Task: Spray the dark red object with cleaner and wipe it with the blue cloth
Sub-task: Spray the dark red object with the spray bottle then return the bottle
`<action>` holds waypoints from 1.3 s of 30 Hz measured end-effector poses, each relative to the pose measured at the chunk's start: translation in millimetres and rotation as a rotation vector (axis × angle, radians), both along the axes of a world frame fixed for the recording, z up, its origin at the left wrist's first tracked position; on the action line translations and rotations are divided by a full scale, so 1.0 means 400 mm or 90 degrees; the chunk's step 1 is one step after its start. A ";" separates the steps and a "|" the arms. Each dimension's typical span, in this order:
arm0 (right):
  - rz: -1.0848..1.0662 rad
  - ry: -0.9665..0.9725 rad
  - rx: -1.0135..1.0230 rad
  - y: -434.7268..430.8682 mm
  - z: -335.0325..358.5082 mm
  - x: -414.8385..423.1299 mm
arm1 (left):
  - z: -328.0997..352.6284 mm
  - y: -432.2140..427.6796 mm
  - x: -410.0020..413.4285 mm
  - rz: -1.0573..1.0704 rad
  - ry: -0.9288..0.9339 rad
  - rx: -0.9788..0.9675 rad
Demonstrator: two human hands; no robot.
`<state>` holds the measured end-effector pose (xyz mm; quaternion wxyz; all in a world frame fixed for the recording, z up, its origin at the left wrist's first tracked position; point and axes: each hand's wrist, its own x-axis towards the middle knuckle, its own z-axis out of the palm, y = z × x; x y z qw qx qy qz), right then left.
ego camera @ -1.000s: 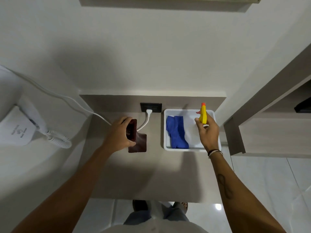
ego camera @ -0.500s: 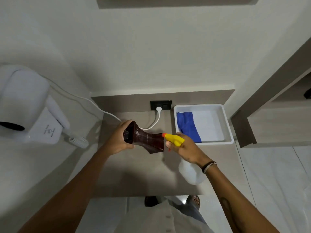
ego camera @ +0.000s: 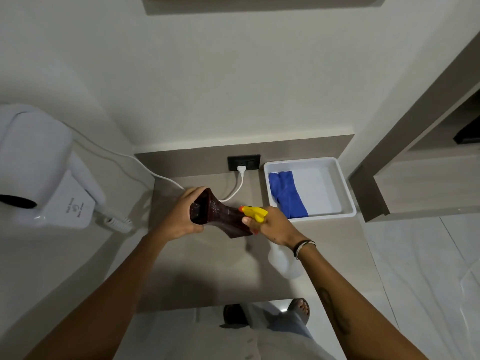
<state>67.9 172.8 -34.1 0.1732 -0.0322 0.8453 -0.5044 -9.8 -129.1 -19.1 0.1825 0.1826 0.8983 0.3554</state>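
Head view, looking down onto a grey-brown counter (ego camera: 207, 268) set in a wall niche. Left hand (ego camera: 179, 216) is wrapped around the wide end of the dark red object (ego camera: 220, 216), holding it lifted above the counter, tilted so its open mouth faces the camera and its flared far end points right and slightly down; small droplets or specks show on its upper surface. Right hand (ego camera: 272, 226) is clenched around the neck of a spray bottle (ego camera: 284, 263), fingers (ego camera: 248, 221) on the trigger side; the yellow spray head (ego camera: 255, 212) with its orange nozzle tip points left at the object, nozzle just beside or touching its surface, contact not resolvable. The bottle's pale translucent body hangs below the right wrist, which carries dark and light bracelets (ego camera: 302, 246). Blue cloth (ego camera: 287, 194) lies folded in the left part of a white tray (ego camera: 345, 193) at the counter's back right corner, touched by neither hand. Black wall socket (ego camera: 244, 162) sits on the back panel just left of the tray, a white plug (ego camera: 241, 168) seated in it; its white cable (ego camera: 155, 174) runs left towards a white wall-mounted hair dryer (ego camera: 44, 172) with a coiled cord beneath. Person's light top, jeans and sandalled feet show at the lower edge, on a glossy pale tile floor (ego camera: 428, 268).
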 end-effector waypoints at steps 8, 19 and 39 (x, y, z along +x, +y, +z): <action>-0.003 -0.003 0.079 -0.009 -0.011 -0.007 | -0.008 0.003 -0.002 0.011 0.008 -0.013; -0.037 0.008 0.083 0.075 -0.039 0.028 | 0.030 0.033 0.014 0.088 0.023 -0.075; 0.110 0.016 0.163 0.005 0.014 0.026 | 0.078 0.053 0.081 0.147 -0.178 -0.128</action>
